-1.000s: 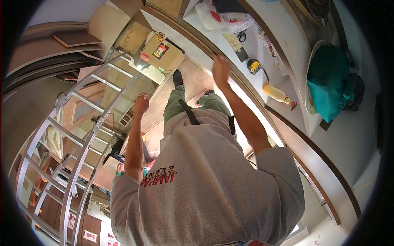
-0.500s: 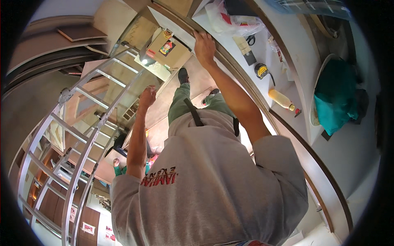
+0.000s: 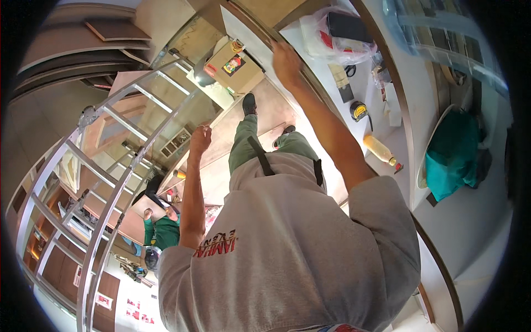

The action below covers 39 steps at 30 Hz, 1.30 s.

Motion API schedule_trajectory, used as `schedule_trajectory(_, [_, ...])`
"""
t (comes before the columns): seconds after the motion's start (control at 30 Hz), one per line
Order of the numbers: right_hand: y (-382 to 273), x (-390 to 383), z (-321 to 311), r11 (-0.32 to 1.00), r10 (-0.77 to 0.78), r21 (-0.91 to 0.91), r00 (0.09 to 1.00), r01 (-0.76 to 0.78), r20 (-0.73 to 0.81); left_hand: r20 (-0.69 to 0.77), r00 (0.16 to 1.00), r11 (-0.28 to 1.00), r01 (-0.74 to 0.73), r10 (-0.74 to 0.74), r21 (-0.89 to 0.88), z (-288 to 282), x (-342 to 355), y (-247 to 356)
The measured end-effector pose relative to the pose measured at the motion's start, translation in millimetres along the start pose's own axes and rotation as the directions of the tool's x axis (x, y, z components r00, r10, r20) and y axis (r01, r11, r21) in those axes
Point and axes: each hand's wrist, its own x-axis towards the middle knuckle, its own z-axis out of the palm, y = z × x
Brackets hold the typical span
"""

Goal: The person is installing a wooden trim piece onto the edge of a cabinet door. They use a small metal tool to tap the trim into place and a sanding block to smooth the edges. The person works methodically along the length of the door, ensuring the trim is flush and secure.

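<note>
My right hand (image 3: 287,65) reaches forward to the dark brown edge (image 3: 321,91) of a white panel. Its fingers bend over that edge and are slightly blurred. My left hand (image 3: 200,139) is raised in front of me, apart from any surface, with its fingers curled together. Something small and pale may be at its fingertips, too small to name. Beyond the brown edge, a white shelf surface (image 3: 345,119) holds a yellow and black tape measure (image 3: 358,111), a bottle of yellowish liquid (image 3: 380,149), dark scissors (image 3: 350,71) and a clear plastic bag (image 3: 332,41) with a black phone-like slab (image 3: 349,26) on it.
An aluminium ladder (image 3: 113,182) stands at my left. Ahead is a cardboard box (image 3: 235,66). A person in green (image 3: 166,229) is at the lower left beyond my left arm. A teal bag (image 3: 452,155) lies at the right. Brown-topped boards (image 3: 116,30) are at the far left.
The view has shifted, so the shelf items sit further right and more of the person in green shows. My right hand stays at the brown edge; my left hand remains raised and curled.
</note>
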Motion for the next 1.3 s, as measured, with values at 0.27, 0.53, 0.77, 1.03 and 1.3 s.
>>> schedule_trajectory(0.27, [-21.0, 21.3, 4.5, 0.999, 0.045, 0.005, 0.998, -0.045, -0.038, 0.054, 0.987, 0.983, -0.155, 0.151, 0.098, 1.3, 6.8, 8.6])
schedule_trajectory(0.53, [-89.8, -32.4, -30.6, 0.640, -0.040, 0.740, 0.952, -0.210, 0.304, -0.083, 0.997, 0.523, -0.067, -0.006, -0.849, -47.7, 57.3, 187.1])
schedule_trajectory(0.77, [-1.9, -63.0, -39.0, 0.939, 0.128, 0.321, 0.992, -0.121, 0.000, 0.017, 1.000, 0.580, 0.025, -0.019, -0.814, -21.3, 65.3, 175.6])
schedule_trajectory(1.03, [18.6, -56.5, -23.7, 0.952, 0.201, 0.197, 0.965, -0.233, 0.168, -0.013, 0.997, 0.604, 0.037, -0.079, -0.796, -7.9, 37.0, 148.8])
schedule_trajectory(1.3, [19.3, -44.8, -21.7, 0.884, 0.133, 0.437, 0.985, -0.167, 0.109, -0.093, 0.980, 0.631, 0.041, -0.178, -0.775, -10.3, -7.8, 141.9])
